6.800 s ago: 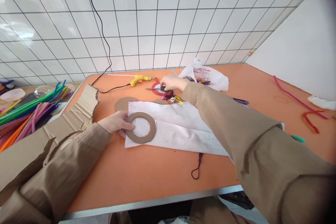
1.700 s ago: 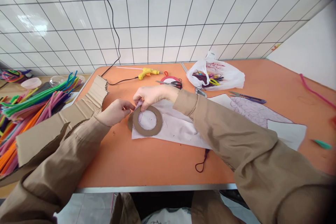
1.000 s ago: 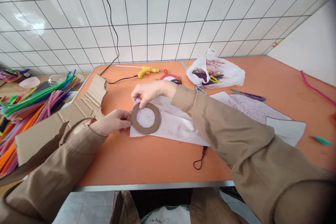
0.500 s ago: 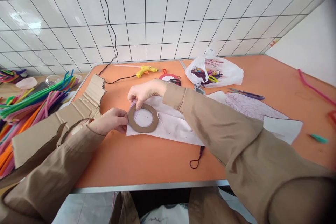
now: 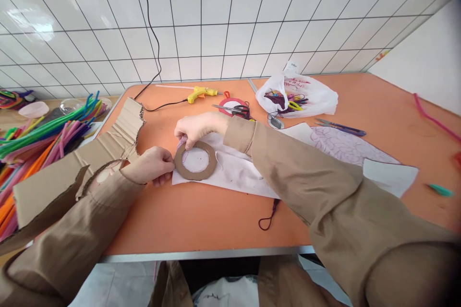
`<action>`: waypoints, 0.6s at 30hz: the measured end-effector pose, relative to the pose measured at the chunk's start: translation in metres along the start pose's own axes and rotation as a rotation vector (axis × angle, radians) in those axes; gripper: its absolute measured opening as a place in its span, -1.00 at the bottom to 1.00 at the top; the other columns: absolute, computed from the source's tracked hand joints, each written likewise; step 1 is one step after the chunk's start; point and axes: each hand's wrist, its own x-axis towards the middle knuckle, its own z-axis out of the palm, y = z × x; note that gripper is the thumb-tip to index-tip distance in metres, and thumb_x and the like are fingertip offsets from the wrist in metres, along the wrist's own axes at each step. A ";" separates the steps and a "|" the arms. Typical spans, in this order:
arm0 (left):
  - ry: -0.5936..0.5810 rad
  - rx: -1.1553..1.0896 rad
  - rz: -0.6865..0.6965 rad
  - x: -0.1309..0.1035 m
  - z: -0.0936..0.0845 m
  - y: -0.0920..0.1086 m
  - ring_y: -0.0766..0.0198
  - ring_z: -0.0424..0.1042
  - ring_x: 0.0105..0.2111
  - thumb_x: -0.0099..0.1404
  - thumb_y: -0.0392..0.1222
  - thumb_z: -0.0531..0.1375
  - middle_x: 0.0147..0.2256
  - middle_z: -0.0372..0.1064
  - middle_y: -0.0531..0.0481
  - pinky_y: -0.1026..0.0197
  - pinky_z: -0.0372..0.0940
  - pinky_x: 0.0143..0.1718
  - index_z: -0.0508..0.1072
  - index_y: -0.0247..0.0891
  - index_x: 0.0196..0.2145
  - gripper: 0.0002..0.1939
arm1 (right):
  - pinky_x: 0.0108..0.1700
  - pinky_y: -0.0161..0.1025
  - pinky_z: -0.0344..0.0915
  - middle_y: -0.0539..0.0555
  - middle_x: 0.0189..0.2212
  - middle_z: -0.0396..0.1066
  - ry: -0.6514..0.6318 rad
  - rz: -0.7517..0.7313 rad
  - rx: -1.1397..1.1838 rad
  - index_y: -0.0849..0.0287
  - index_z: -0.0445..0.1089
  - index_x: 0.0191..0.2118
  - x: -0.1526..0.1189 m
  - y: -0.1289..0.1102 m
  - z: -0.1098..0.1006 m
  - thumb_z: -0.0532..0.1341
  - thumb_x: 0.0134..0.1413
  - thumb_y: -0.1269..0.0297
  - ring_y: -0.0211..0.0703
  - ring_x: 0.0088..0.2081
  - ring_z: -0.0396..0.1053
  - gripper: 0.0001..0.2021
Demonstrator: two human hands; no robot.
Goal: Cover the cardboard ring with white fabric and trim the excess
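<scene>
A cardboard ring point(image 5: 212, 162) lies flat on a white sheet of cloth or paper point(image 5: 237, 172) that has faint purple lines. My right hand point(image 5: 200, 128) reaches over from the right and pinches the ring's upper left edge, thumb on top; a bit of the sheet shows beside its fingers. At the left rim, my left hand point(image 5: 154, 164) has its fingertips pressed together at the edge of ring and sheet. What those fingertips grip is too small to make out.
Torn cardboard point(image 5: 50, 184) and bundled pipe cleaners point(image 5: 43, 141) lie left. Behind are a yellow glue gun point(image 5: 200, 94), scissors point(image 5: 239, 110) and a white plastic bag point(image 5: 319, 98). A blue-handled craft knife point(image 5: 345, 129) rests right, beside a purple-patterned piece point(image 5: 345, 146). A dark cord loop point(image 5: 266, 223) lies in front.
The view has shifted slightly. Both hands stay in nearly the same place around the ring, which has hardly moved on the sheet.
</scene>
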 end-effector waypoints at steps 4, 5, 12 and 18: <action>0.014 0.014 -0.002 0.000 0.001 -0.001 0.30 0.36 -0.72 -0.02 -0.26 0.13 -0.67 0.38 0.07 0.31 0.24 -0.73 0.35 -0.23 -0.61 -0.94 | -0.41 -0.27 -0.02 -0.04 -0.47 0.27 0.025 0.005 -0.010 0.19 0.20 -0.50 0.000 -0.001 0.003 0.33 -0.12 0.40 -0.25 -0.39 0.20 -0.76; 0.015 0.016 -0.004 -0.001 0.001 0.000 0.30 0.36 -0.72 -0.02 -0.26 0.13 -0.67 0.38 0.07 0.31 0.24 -0.73 0.35 -0.23 -0.61 -0.93 | -0.41 -0.27 -0.02 -0.03 -0.47 0.28 0.028 0.005 -0.010 0.19 0.20 -0.50 0.000 -0.001 0.004 0.32 -0.12 0.41 -0.25 -0.39 0.21 -0.77; -0.007 0.017 -0.026 -0.003 -0.001 0.005 0.29 0.38 -0.69 0.04 -0.22 0.14 -0.65 0.38 0.04 0.30 0.26 -0.70 0.35 -0.24 -0.61 -0.88 | -0.43 -0.26 0.02 -0.01 -0.41 0.32 0.035 0.003 -0.034 0.18 0.21 -0.48 0.002 0.002 0.008 0.31 -0.12 0.36 -0.23 -0.37 0.25 -0.79; 0.006 0.038 0.003 -0.005 0.002 0.006 0.25 0.37 -0.68 0.17 0.09 0.18 -0.65 0.38 -0.01 0.27 0.23 -0.70 0.32 -0.22 -0.62 -0.63 | -0.41 -0.28 0.03 0.02 -0.38 0.36 0.027 0.019 -0.076 0.20 0.25 -0.46 -0.002 -0.005 0.006 0.31 -0.10 0.39 -0.19 -0.30 0.29 -0.81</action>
